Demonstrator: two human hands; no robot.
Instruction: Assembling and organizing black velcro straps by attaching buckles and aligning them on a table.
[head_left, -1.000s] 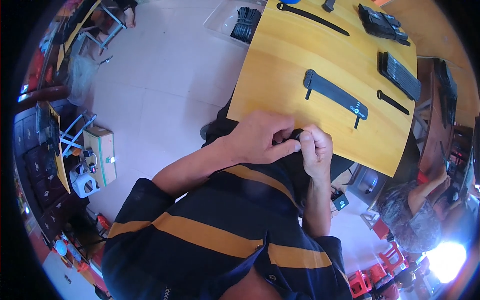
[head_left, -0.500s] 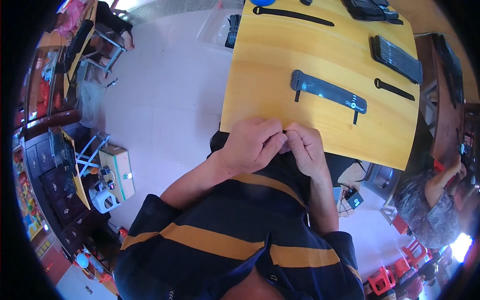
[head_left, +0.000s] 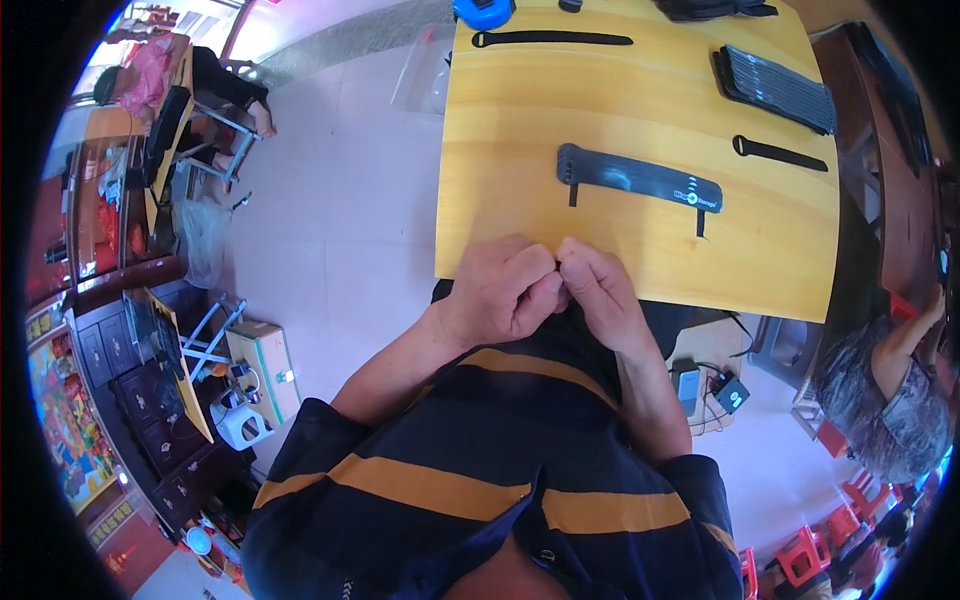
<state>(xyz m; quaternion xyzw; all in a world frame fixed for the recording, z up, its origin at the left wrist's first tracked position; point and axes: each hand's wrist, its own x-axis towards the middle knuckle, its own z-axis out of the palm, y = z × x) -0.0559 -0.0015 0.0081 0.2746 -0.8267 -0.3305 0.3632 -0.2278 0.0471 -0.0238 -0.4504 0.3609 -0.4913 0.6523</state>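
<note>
At the table's near edge my left hand (head_left: pixel 503 288) and my right hand (head_left: pixel 598 295) meet, both closed with fingertips pinched together. A small black bit (head_left: pixel 558 266) peeks out between them; the fingers hide the rest, so its kind cannot be made out. Just beyond the hands lies a flat dark bundle (head_left: pixel 640 183) of straps in a printed band, with two short black tabs poking out below. One loose black strap (head_left: pixel 785 154) with a looped end rests to the right, another strap (head_left: pixel 560 39) near the far edge.
The yellow wooden table (head_left: pixel 500 130) also carries a stack of black straps (head_left: pixel 775 88), a blue tape measure (head_left: pixel 484 11) and a black pouch (head_left: pixel 715 8) at the back. Right of it, another person (head_left: pixel 885 390) sits close by. Small black devices with cables (head_left: pixel 732 395) lie low at right.
The whole view has shifted a little, so the table's things appear slightly lower or further left. My hands stay together at the edge, the right one turned slightly.
</note>
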